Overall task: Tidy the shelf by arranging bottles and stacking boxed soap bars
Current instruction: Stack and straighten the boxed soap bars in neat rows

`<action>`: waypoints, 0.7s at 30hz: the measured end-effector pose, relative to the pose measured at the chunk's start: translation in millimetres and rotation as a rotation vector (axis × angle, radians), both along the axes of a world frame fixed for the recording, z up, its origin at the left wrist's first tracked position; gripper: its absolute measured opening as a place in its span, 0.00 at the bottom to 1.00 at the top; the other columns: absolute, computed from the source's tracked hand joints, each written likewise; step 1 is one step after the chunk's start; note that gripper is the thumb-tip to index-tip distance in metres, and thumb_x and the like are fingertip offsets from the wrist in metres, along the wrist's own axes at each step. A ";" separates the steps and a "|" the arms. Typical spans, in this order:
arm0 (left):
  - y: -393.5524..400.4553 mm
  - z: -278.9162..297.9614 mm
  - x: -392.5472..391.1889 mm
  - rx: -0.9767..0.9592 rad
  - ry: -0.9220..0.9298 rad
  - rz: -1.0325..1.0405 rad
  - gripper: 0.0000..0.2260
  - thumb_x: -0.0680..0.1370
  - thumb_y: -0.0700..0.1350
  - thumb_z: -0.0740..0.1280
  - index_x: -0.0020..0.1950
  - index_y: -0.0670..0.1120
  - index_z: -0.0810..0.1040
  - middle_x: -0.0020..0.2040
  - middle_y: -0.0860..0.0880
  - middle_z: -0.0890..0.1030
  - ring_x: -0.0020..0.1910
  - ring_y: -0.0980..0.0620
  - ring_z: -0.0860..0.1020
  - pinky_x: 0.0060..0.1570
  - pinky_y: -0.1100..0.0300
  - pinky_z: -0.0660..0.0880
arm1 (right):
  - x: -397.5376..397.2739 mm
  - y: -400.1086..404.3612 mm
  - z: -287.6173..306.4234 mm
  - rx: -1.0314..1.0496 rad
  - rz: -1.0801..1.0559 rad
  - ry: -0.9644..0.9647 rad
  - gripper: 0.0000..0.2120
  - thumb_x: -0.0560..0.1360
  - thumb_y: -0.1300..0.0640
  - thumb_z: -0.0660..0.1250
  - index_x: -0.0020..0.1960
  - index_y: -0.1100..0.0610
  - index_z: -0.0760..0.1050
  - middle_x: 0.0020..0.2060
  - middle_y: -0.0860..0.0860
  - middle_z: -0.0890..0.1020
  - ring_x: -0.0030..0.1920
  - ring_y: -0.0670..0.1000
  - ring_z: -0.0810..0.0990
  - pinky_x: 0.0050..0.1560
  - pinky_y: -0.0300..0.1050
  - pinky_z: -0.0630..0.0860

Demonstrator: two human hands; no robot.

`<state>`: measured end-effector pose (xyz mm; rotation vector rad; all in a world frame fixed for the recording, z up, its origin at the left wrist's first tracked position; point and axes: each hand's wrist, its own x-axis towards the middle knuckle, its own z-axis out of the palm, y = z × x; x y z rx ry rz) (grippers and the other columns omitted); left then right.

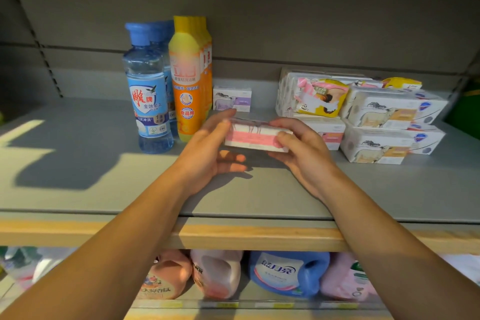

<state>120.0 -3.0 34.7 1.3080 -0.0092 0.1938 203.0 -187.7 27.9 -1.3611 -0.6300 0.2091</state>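
Note:
A pink-and-white boxed soap bar [253,136] is held just above the grey shelf [91,189], between both hands. My left hand [213,148] cups its left end, thumb on top and fingers underneath. My right hand [298,148] grips its right end, thumb over the front face. Blue bottles [148,91] and orange-yellow bottles [188,78] stand upright in rows at the left. Stacked white soap boxes [379,125] sit at the right, with a small lone soap box [232,99] behind the hands.
A yellow-and-pink pack [322,97] leans on the white packs at the back right. The shelf has a wooden front edge [259,238]. Below it, pink and blue detergent jugs [288,273] fill the lower shelf. A green object shows at the far right.

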 end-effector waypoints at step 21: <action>-9.3 -0.3 -9.4 0.678 -0.358 0.400 0.17 0.74 0.43 0.74 0.60 0.52 0.75 0.53 0.58 0.80 0.54 0.63 0.79 0.50 0.68 0.77 | -15.1 1.8 3.5 -0.521 -0.398 -0.731 0.28 0.71 0.65 0.72 0.68 0.50 0.70 0.63 0.50 0.72 0.60 0.45 0.69 0.55 0.18 0.59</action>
